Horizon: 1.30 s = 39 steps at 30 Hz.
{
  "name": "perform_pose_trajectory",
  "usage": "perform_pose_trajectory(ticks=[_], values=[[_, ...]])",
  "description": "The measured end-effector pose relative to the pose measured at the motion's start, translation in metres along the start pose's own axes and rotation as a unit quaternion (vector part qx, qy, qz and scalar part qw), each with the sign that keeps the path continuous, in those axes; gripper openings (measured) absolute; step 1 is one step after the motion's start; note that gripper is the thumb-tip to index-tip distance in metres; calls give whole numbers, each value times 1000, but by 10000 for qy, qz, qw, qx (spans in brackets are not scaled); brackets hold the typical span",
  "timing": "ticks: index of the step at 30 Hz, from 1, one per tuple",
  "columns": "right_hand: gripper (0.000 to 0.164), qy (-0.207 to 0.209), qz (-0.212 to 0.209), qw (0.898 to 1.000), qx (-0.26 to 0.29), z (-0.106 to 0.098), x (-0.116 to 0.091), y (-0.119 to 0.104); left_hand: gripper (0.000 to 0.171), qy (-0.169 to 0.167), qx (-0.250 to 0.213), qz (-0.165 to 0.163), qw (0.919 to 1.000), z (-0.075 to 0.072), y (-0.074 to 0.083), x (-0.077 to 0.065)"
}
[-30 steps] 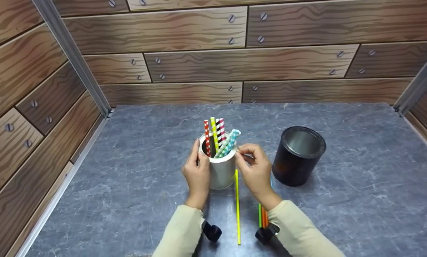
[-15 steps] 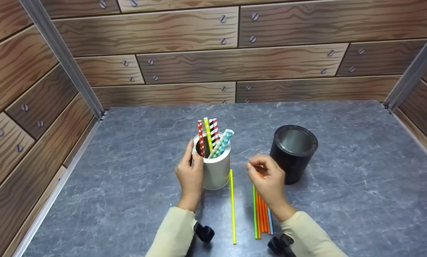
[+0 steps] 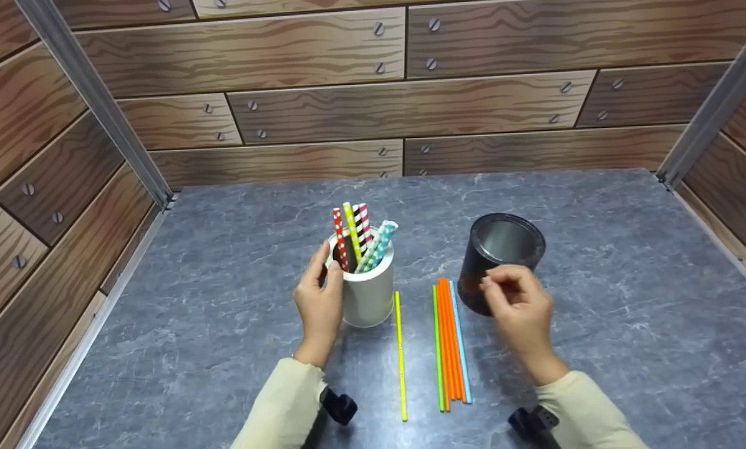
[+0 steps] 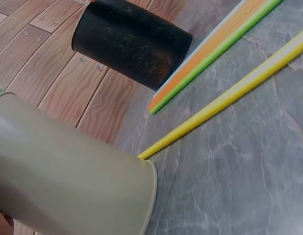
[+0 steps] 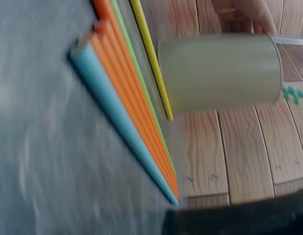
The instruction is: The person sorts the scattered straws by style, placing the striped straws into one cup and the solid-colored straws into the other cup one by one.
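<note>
In the head view my left hand (image 3: 320, 305) holds the side of a white can (image 3: 368, 299), thumb near the rim and fingers behind. Patterned paper straws (image 3: 355, 240) lean inside it: red and yellow dotted, black and pink striped, teal dotted. My right hand (image 3: 521, 312) is over the table in front of a black can (image 3: 503, 249), overlapping its lower part in this view. Its fingers are curled with thumb and fingertips together, and nothing shows between them. In the right wrist view, fingers of my left hand (image 5: 247, 12) lie along the white can (image 5: 220, 73).
A single yellow straw (image 3: 400, 355) lies beside the white can's base. Between the two cans is a row of green, orange and blue straws (image 3: 450, 343). Plank-patterned walls (image 3: 323, 112) enclose the grey marbled table (image 3: 236, 249) at the back and sides.
My right hand has left the white can's rim and moved right, to in front of the black can, uncovering the row of straws. My left hand keeps holding the white can.
</note>
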State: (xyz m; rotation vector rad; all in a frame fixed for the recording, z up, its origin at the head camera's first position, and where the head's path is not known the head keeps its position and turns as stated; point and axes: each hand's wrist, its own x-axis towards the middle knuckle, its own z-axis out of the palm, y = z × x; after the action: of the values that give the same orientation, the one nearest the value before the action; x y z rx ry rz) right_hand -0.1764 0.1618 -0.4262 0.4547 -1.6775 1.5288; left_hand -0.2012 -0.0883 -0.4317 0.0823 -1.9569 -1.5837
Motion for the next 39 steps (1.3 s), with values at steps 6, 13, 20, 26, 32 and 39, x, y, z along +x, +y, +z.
perform_pose_trajectory(ticks=[6,13,20,26,32,39], values=[[10,542,-142,9971,-517,-20,25,-5,45,149,710,2058,9759,-11,1,-6],[19,580,413,9931,-935,-27,49,-18,28,4,1201,4081,9050,-10,9,-31],[29,218,1522,9765,-1513,-40,50,19,26,-561,1146,3669,9215,-6,13,-55],[32,36,1751,9742,-1426,-40,50,29,29,-1815,1305,1672,9602,4,6,-66],[34,-71,1738,9737,-1471,-31,50,34,30,-2463,1864,766,9480,14,-6,-69],[37,-177,1806,9702,-1608,-31,45,39,36,-2762,2062,404,9378,26,-12,-69]])
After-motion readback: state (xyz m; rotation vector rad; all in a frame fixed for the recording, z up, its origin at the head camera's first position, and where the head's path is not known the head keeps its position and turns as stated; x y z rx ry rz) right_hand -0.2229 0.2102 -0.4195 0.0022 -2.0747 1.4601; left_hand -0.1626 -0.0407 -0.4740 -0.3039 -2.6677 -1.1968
